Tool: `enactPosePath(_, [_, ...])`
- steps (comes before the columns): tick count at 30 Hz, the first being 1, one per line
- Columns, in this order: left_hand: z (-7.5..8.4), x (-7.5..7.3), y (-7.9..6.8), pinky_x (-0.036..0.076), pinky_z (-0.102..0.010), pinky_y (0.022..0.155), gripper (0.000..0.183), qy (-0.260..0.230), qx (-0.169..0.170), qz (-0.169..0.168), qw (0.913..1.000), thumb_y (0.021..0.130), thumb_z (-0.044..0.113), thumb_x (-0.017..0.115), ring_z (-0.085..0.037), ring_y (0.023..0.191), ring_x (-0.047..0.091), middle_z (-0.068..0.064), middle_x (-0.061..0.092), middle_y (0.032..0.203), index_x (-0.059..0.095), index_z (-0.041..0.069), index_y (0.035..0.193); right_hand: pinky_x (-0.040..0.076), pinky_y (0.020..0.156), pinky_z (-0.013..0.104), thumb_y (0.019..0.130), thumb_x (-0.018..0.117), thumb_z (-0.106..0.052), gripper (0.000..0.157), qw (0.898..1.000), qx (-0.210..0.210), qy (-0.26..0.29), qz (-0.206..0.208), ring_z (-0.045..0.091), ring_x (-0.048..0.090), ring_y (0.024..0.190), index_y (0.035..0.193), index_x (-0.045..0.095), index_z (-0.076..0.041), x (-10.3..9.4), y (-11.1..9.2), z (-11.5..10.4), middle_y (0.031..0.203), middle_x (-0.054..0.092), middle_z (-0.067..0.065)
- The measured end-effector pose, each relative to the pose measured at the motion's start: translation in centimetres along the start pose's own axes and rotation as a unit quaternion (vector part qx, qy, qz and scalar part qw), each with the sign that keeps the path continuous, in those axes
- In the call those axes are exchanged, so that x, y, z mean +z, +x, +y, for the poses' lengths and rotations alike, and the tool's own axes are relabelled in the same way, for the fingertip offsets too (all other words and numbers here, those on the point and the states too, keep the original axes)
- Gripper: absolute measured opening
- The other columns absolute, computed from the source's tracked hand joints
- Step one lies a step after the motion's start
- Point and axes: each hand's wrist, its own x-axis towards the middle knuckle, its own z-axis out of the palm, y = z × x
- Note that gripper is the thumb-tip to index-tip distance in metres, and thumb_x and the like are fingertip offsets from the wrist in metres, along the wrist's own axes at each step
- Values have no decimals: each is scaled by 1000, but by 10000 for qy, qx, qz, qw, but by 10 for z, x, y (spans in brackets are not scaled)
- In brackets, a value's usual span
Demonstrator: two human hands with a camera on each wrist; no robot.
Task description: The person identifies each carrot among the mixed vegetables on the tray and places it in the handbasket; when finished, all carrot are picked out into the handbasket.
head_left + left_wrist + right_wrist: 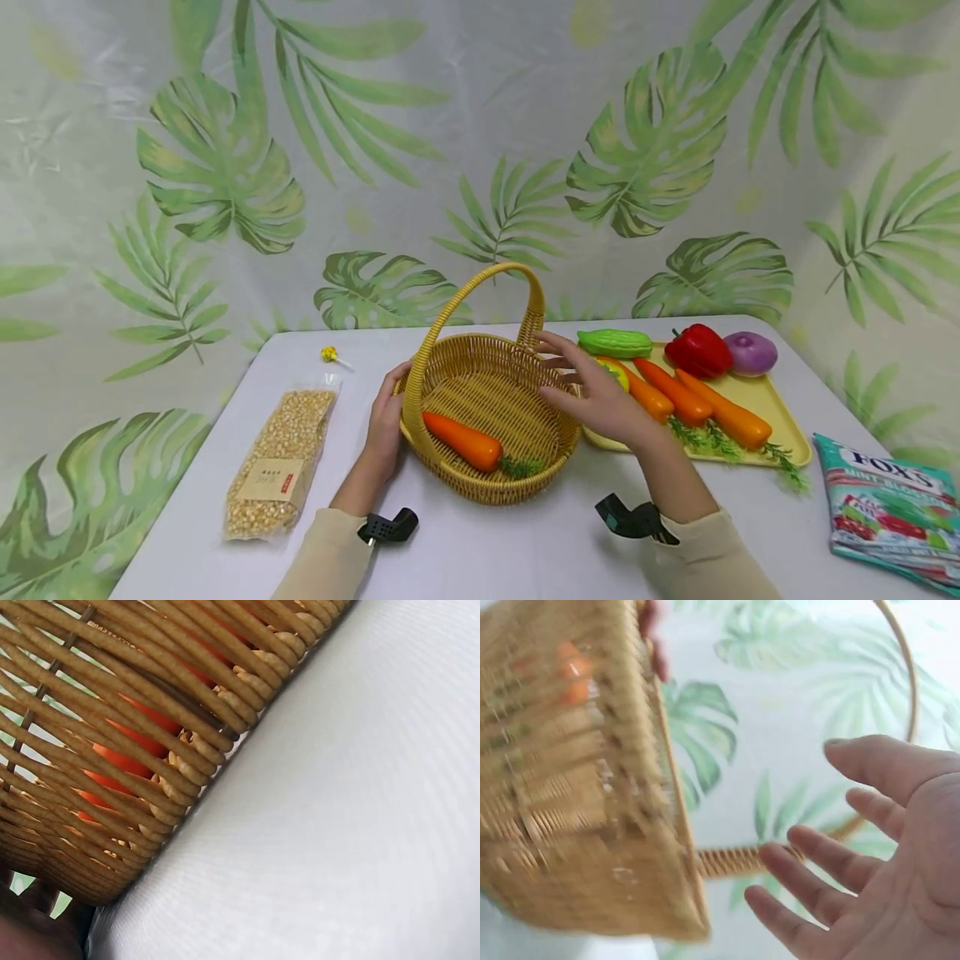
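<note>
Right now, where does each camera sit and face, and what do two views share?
Head: head-worn, facing forward and down at the basket and tray; left hand, right hand and sleeves show.
Left wrist: worn there, facing the basket's wall; part of the hand shows lower left.
Right wrist: worn there, facing the basket's side and handle; the right hand and left fingers show.
Head and right wrist share the handle.

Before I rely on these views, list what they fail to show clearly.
Head: fine print on the kernel packet, too small.
Left wrist: much of the carrot, hidden by the weave of the basket; most of the left hand, cut off by the lower-left edges.
Right wrist: the basket's weave, blurred.
</note>
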Motion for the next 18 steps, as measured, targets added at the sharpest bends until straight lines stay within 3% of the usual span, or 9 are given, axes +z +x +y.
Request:
enactPosePath(12, [-1, 1, 1, 22, -41, 124, 46, -54, 12, -66, 10000, 101, 15, 35, -8, 144, 36, 12, 44, 151, 46, 29, 143, 35, 110, 67, 98, 63, -20, 62, 9944, 638, -557, 639, 41, 47, 135, 154, 36, -21, -56, -21, 38, 158, 37, 13])
enactPosePath(18, [0, 0, 1, 22, -42, 124, 46, -23, 6, -44, 10000, 101, 15, 34, -10, 145, 36, 10, 45, 152, 46, 28, 144, 38, 109, 66, 98, 64, -26, 65, 9869, 1218, -851, 627, 46, 42, 138, 155, 33, -22, -72, -29, 53, 158, 35, 17])
